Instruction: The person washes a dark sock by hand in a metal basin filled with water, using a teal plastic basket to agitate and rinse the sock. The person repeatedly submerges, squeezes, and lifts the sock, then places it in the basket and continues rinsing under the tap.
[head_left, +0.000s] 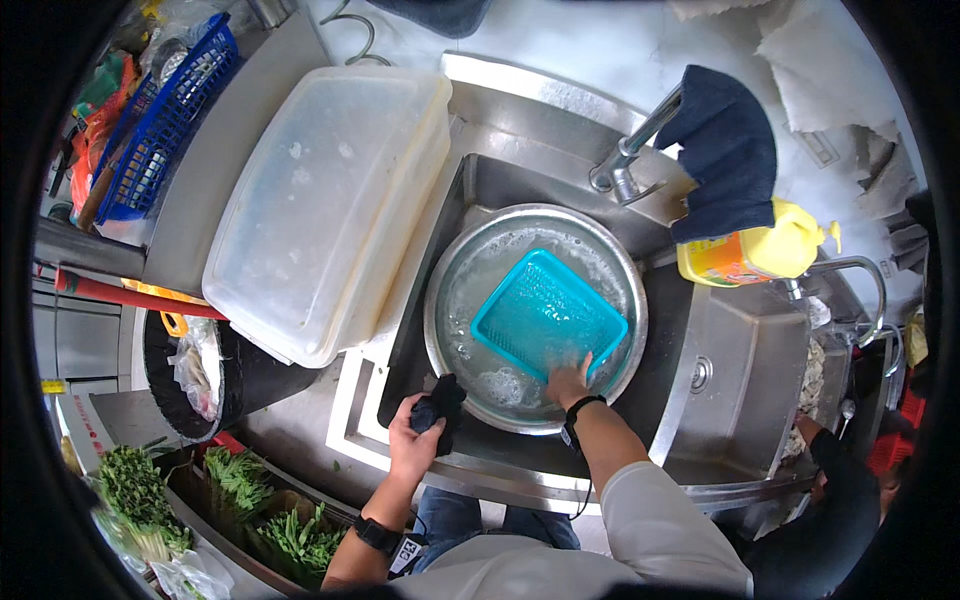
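My left hand (414, 435) grips a bunched black cloth (441, 409) at the near-left rim of a round steel basin (636, 300). Soapy, cloudy water fills the basin, which stands in a steel sink (495, 180). A turquoise perforated plastic basket (551, 315) lies tilted in the water, partly under its surface. Over the basket's near edge is my right hand (568, 386). Its fingers are blurred, so whether they grasp the rim cannot be made out.
A large lidded plastic box (322, 202) stands left of the sink. Behind the basin rises a faucet (619, 169), beside a hanging dark cloth (724, 150) and a yellow jug (780, 244). Leafy greens (139, 487) and a black bin (255, 367) are at left; a co-worker's arm (821, 450) is at right.
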